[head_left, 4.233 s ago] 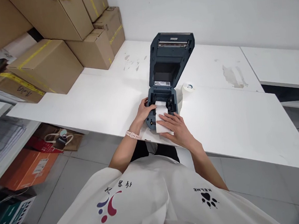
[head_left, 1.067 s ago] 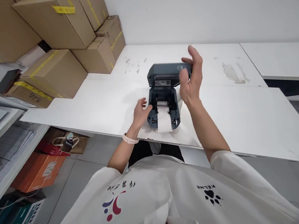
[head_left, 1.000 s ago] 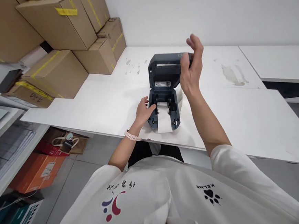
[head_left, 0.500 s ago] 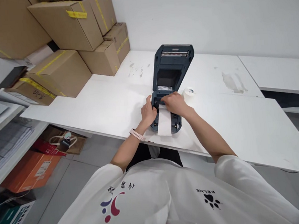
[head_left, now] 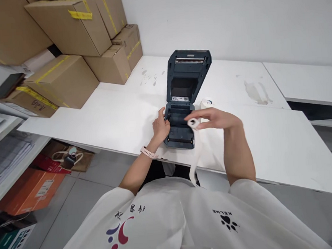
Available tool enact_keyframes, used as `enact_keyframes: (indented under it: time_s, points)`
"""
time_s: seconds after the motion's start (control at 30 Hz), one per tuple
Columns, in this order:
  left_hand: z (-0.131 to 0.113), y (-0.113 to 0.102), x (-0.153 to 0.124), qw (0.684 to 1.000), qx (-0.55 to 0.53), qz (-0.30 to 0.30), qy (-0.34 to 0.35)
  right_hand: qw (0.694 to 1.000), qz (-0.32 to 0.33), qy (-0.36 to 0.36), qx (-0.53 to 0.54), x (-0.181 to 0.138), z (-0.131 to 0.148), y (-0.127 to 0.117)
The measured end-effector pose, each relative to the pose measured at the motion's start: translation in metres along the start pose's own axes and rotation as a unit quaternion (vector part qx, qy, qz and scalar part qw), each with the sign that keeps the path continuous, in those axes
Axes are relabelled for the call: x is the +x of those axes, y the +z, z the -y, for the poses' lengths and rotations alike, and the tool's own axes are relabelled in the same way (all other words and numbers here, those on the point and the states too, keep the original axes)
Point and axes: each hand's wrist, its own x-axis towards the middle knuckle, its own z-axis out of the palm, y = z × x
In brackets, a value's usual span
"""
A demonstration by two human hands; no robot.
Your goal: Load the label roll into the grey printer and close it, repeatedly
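Roll (head_left: 195, 124) now out of printer (head_left: 180, 131), pinched in right hand (head_left: 215, 118); left hand (head_left: 160, 128) on printer, grip unclear; loose tail (head_left: 196, 163) below could snag.

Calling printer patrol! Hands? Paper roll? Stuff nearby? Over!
Left hand on open printer. Right hand holding paper roll, strip dangling. Another roll beside printer.

The right grip (head_left: 216, 118) holds a paper roll (head_left: 193, 126); the left grip (head_left: 161, 128) touches the open printer (head_left: 180, 117)

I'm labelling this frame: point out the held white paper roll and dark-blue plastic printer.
Held white paper roll (head_left: 195, 125), head view: end face.
Dark-blue plastic printer (head_left: 183, 87), head view: raised lid's inside.
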Motion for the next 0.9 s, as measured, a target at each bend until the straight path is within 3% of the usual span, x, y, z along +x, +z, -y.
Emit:
enact_keyframes:
  time_s: [0.13,0.23,0.43,0.6,0.67,0.8,0.9]
  points:
    - [-0.001,0.000,0.000,1.000,-0.002,0.007,0.013,0.979,-0.168,0.074,0.088,-0.068,-0.038,-0.002]
    - [-0.001,0.001,0.000,1.000,0.001,0.005,0.018,0.949,-0.253,0.150,0.116,-0.084,-0.077,0.008]
    - [-0.001,0.001,0.000,1.000,-0.010,-0.008,0.003,0.928,-0.270,0.189,0.173,-0.077,-0.120,0.021]
    - [-0.002,0.001,0.000,1.000,-0.017,-0.009,0.004,0.909,-0.351,0.157,0.163,-0.075,-0.135,-0.003]
    - [-0.002,0.002,0.000,1.000,-0.021,-0.010,0.004,0.904,-0.367,0.164,0.144,-0.060,-0.143,-0.014]
    - [-0.002,0.002,0.000,0.999,-0.028,-0.015,0.000,0.906,-0.327,0.224,0.150,-0.014,-0.150,-0.022]
    - [-0.002,0.002,-0.001,0.999,-0.032,-0.014,-0.003,0.888,-0.370,0.228,0.147,0.004,-0.137,-0.021]
